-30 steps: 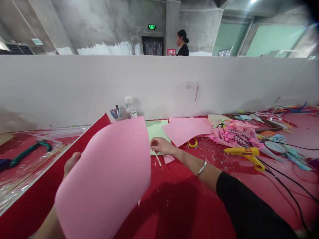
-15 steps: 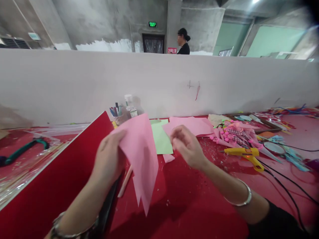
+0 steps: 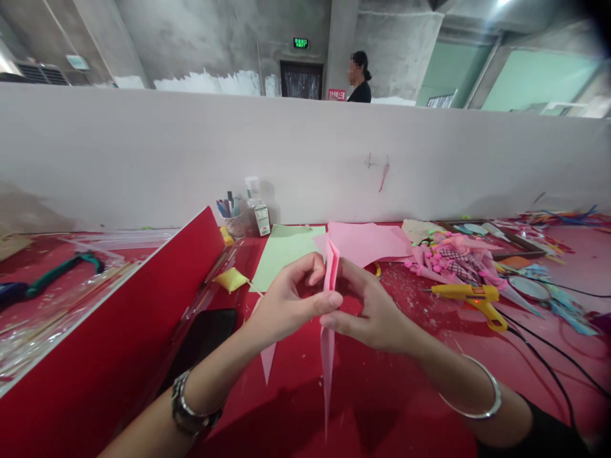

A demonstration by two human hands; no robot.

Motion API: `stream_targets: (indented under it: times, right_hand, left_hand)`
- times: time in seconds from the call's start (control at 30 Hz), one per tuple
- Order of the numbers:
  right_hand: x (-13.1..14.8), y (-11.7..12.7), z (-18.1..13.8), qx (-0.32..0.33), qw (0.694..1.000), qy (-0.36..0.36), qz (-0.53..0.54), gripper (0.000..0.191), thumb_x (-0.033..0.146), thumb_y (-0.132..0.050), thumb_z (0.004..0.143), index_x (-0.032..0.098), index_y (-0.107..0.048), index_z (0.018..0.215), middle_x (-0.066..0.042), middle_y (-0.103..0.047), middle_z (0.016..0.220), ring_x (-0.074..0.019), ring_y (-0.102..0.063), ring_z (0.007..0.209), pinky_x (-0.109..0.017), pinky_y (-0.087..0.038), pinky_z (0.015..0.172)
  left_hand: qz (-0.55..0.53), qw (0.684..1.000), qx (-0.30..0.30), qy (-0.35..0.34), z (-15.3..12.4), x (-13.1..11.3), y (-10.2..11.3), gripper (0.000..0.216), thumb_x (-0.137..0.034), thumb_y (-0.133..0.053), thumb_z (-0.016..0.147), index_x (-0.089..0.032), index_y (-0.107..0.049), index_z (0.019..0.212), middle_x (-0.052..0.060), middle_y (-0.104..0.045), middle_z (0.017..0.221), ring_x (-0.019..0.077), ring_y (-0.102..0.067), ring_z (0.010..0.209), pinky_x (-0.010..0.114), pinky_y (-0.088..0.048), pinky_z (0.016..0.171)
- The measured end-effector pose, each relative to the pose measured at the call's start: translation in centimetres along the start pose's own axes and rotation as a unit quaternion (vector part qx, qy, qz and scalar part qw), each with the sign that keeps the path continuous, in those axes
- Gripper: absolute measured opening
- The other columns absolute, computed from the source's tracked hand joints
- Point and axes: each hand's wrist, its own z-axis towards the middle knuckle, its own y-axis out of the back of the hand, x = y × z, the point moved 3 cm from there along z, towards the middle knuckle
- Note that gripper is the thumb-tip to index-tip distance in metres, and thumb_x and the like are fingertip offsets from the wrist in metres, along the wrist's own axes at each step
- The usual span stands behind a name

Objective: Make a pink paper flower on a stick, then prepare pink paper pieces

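Observation:
Folded pink paper hangs upright, nearly edge-on, between my two hands over the red table. My left hand pinches its left side near the top, the thumb laid against the fold. On the other side my right hand grips the same paper with thumb and fingers. Beneath my left hand lies another pointed pink paper piece, mostly hidden by the wrist. Behind the hands are a light green sheet and a flat pink sheet.
A yellow glue gun and a pile of pink paper cones lie on the right. Along the left runs a red board, beside a black phone. A bottle and pen cup stand behind.
My left hand has moved right and my right hand has closed on the pink paper too. The paper has turned from broadside to edge-on, uncovering the green sheet, bottle and phone.

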Motion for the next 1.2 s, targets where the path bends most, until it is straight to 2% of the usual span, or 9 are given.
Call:
stream_targets:
  times: [0.2,0.33,0.47,0.57,0.73,0.83,0.97,1.1,1.2]
  right_hand:
    - [-0.1,-0.3,-0.2,0.000,1.000,0.000,-0.018,0.011,0.018,-0.048,0.075,0.020,-0.047,0.086,0.000,-0.050,0.077,-0.0118,-0.050,0.072,-0.025,-0.044,0.062]
    - [0.1,1.1,-0.8,-0.069,0.995,0.010,-0.078,0.014,0.012,-0.039,0.076,0.019,-0.050,0.073,0.001,-0.052,0.073,-0.0104,-0.048,0.066,-0.023,-0.042,0.059]
    - [-0.8,6.0,-3.0,-0.228,0.964,-0.067,-0.121,0.019,0.022,-0.043,0.077,0.020,-0.049,0.059,0.003,-0.046,0.056,-0.0102,-0.045,0.053,-0.022,-0.039,0.050]
    - [-2.2,9.9,-5.1,-0.318,0.936,-0.135,-0.065,0.015,0.033,-0.048,0.074,0.021,-0.056,0.069,0.000,-0.056,0.068,-0.0139,-0.053,0.065,-0.025,-0.044,0.058]
    - [-5.1,11.5,-7.6,-0.321,0.905,-0.272,-0.068,0.020,0.037,-0.056,0.068,0.022,-0.058,0.081,-0.002,-0.060,0.079,-0.0199,-0.056,0.081,-0.029,-0.046,0.065]
    - [-7.1,9.7,-8.3,-0.245,0.913,-0.296,-0.135,0.020,0.039,-0.051,0.071,0.020,-0.056,0.070,-0.002,-0.057,0.070,-0.0195,-0.054,0.073,-0.027,-0.044,0.060]
    - [-10.1,7.8,-8.7,-0.155,0.928,-0.303,-0.155,0.025,0.038,-0.044,0.076,0.018,-0.049,0.062,0.002,-0.048,0.058,-0.0140,-0.048,0.058,-0.023,-0.036,0.050]
    - [-11.8,7.9,-9.2,-0.137,0.924,-0.323,-0.154,0.026,0.039,-0.041,0.077,0.017,-0.047,0.064,0.004,-0.047,0.057,-0.0127,-0.046,0.057,-0.023,-0.034,0.051]
    - [-11.9,8.0,-9.8,-0.144,0.918,-0.336,-0.154,0.026,0.040,-0.041,0.077,0.017,-0.048,0.066,0.003,-0.050,0.058,-0.0137,-0.049,0.057,-0.024,-0.036,0.052]
  left_hand:
    - [0.022,1.000,-0.005,-0.002,-0.4,0.0,-0.3,0.020,-0.035,-0.056,0.069,-0.016,-0.048,0.068,-0.003,-0.046,0.059,0.0086,-0.043,0.053,0.021,-0.040,0.051]
    - [0.044,0.996,-0.066,0.032,-0.9,-0.3,0.7,0.013,-0.025,-0.050,0.074,-0.016,-0.052,0.065,-0.004,-0.048,0.054,0.0074,-0.044,0.048,0.019,-0.039,0.049]
    - [-0.012,0.973,-0.216,0.082,-1.6,-0.7,5.4,0.008,-0.019,-0.055,0.067,-0.015,-0.056,0.074,-0.003,-0.058,0.064,0.0089,-0.051,0.056,0.019,-0.043,0.055]
    - [-0.045,0.938,-0.290,0.183,-2.7,-0.2,9.5,0.015,-0.021,-0.053,0.066,-0.014,-0.057,0.079,-0.001,-0.061,0.068,0.0115,-0.054,0.059,0.021,-0.044,0.055]
    - [0.159,0.941,-0.157,0.252,-4.9,1.6,12.2,0.011,-0.023,-0.058,0.063,-0.013,-0.056,0.058,-0.005,-0.051,0.047,0.0074,-0.044,0.044,0.015,-0.033,0.046]
    - [0.391,0.879,-0.073,0.263,-5.5,2.9,11.6,0.017,-0.028,-0.058,0.065,-0.015,-0.056,0.055,-0.004,-0.050,0.048,0.0093,-0.045,0.047,0.016,-0.029,0.046]
    - [0.643,0.750,-0.058,0.142,-4.2,4.1,8.1,0.033,-0.030,-0.045,0.076,-0.020,-0.049,0.107,0.007,-0.052,0.106,0.0206,-0.052,0.084,0.025,-0.038,0.059]
    - [0.658,0.739,0.148,0.002,-2.2,7.5,2.2,0.037,-0.019,-0.038,0.080,-0.023,-0.040,0.117,0.006,-0.050,0.105,0.0189,-0.050,0.090,0.029,-0.042,0.070]
    - [0.665,0.719,0.199,-0.020,-1.6,10.5,0.0,0.025,-0.017,-0.034,0.082,-0.017,-0.051,0.102,0.007,-0.053,0.092,0.0194,-0.050,0.083,0.032,-0.042,0.069]
